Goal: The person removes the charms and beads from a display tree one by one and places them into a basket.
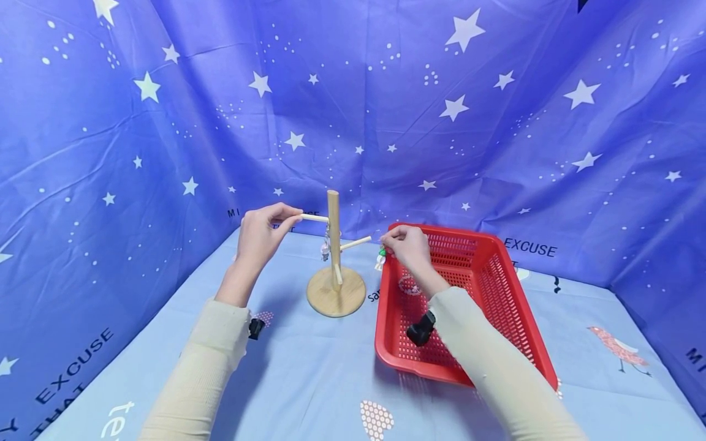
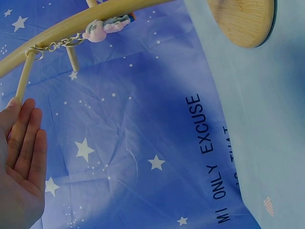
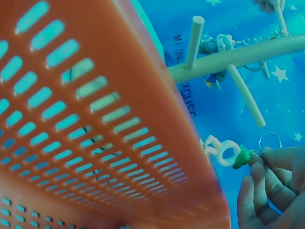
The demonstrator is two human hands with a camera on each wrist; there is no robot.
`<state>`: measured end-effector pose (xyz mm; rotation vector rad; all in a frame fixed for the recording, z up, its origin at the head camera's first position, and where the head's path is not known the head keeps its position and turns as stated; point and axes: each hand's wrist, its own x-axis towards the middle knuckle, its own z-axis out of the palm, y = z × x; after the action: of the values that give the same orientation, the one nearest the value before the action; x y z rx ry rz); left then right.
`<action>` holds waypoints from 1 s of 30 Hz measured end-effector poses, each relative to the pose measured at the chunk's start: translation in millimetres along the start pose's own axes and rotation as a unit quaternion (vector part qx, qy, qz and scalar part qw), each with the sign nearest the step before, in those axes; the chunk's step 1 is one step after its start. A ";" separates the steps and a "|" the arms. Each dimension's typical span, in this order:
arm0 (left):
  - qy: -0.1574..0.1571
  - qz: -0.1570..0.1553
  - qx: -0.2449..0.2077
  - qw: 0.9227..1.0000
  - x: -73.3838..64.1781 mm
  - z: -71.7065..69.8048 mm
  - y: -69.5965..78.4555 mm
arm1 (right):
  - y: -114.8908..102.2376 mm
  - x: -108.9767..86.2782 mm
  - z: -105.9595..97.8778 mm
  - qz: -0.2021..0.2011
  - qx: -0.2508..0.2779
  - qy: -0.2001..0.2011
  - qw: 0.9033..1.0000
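A wooden stand with several pegs has its upright post [image 1: 333,245] on a round base [image 1: 320,297]. My left hand [image 1: 259,236] pinches the outer end of its upper left peg [image 2: 25,78]. From that peg's inner end hangs a keychain with a pink and grey figure [image 2: 102,29], its ring round the peg near the post. My right hand [image 1: 409,245] pinches a keychain with a green and white figure [image 3: 223,150] by its top, beside the basket's left rim. The keychain's metal ring [image 3: 270,140] sticks up above the fingertips, apart from the right peg [image 1: 355,244].
A red perforated basket [image 1: 521,306] stands right of the stand, under my right forearm. Pale blue printed cloth [image 1: 309,380] covers the table. Blue star-patterned fabric [image 1: 353,92] hangs behind and at both sides.
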<state>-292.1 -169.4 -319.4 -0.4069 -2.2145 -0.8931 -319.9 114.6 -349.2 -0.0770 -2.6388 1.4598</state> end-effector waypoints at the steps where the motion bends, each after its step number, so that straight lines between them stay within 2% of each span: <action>1: 0.000 0.000 0.000 1.000 -0.1 -0.1 0.1 | 0.7 0.5 -1.3 0.005 0.001 0.002 1.000; 16: -0.001 0.000 0.000 1.000 -1.2 -0.1 -2.1 | 14.1 6.7 -27.3 0.023 0.016 0.018 0.999; 30: -0.002 0.002 -0.007 1.000 1.0 0.1 -2.4 | 47.1 12.4 -50.2 0.042 -0.025 0.041 0.998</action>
<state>-294.1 -171.0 -319.9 -0.4202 -2.2118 -0.9059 -326.2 183.2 -361.7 -0.2491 -2.6352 1.3832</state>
